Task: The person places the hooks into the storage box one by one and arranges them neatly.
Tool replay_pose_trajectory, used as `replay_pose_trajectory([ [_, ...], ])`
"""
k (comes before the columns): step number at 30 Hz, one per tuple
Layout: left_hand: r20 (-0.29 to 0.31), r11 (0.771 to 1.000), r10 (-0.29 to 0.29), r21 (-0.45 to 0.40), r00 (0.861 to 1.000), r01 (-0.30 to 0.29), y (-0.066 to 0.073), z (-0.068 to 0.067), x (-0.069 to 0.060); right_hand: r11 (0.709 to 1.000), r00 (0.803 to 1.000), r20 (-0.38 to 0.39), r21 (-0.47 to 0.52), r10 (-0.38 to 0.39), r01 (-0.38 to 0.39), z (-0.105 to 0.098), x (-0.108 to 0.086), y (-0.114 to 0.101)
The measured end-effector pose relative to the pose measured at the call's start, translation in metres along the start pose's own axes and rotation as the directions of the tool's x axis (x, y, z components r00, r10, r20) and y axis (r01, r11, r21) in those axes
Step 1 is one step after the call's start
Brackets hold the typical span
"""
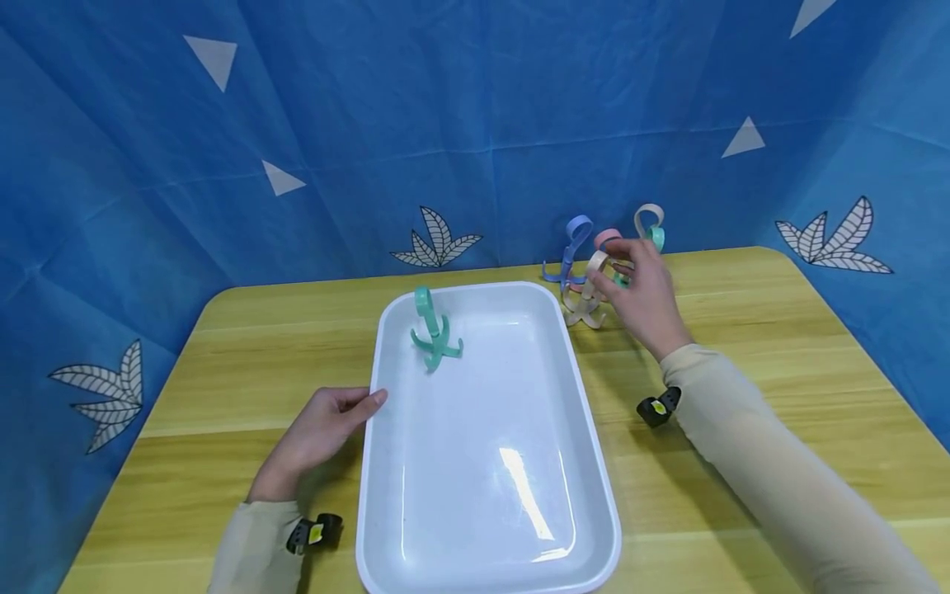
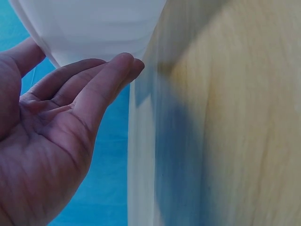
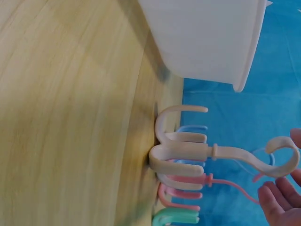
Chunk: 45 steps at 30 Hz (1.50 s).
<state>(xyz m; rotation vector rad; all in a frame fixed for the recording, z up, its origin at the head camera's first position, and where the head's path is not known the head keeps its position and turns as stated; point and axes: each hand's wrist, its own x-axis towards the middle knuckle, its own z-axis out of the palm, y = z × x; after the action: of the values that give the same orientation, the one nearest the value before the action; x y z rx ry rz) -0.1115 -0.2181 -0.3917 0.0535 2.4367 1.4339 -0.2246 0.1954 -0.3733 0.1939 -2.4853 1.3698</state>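
A white tray (image 1: 490,445) lies in front of me, with a green multi-prong hook (image 1: 436,337) standing inside near its far left corner. My left hand (image 1: 319,437) grips the tray's left rim, thumb over the edge; in the left wrist view its fingers (image 2: 101,84) lie against the outer wall. Right of the tray's far end, my right hand (image 1: 646,293) pinches the loop of a beige hook (image 1: 585,301). In the right wrist view this beige hook (image 3: 183,153) stands upright on its prongs, thumb and fingertips at either side of its loop.
Several more hooks cluster behind the right hand: a blue hook (image 1: 570,252), a pink hook (image 1: 607,238), a green hook (image 1: 656,238) and another pale hook (image 1: 649,213). All stand on the wood-grain table (image 1: 779,371), close to the blue cloth backdrop (image 1: 482,107).
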Motion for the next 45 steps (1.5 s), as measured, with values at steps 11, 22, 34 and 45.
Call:
replay_pose_trajectory([
  [11,0.004,0.999,0.002,-0.041,1.0,-0.002,-0.001,0.001,-0.001,0.987,0.994,0.024,0.123,0.102,-0.104,0.004,0.002,0.006],
  [22,0.005,0.999,-0.011,-0.051,1.0,0.011,-0.004,0.002,0.001,0.992,0.997,0.052,0.112,0.059,-0.065,-0.004,0.001,0.0],
  [34,0.007,0.999,-0.012,-0.046,1.0,0.013,-0.003,0.003,0.002,0.992,0.996,0.085,0.12,0.018,-0.028,-0.027,-0.005,-0.013],
  [45,0.0,0.999,-0.015,-0.035,1.0,0.015,-0.002,0.004,0.002,0.986,0.989,0.096,0.134,-0.111,0.097,-0.039,-0.007,-0.03],
])
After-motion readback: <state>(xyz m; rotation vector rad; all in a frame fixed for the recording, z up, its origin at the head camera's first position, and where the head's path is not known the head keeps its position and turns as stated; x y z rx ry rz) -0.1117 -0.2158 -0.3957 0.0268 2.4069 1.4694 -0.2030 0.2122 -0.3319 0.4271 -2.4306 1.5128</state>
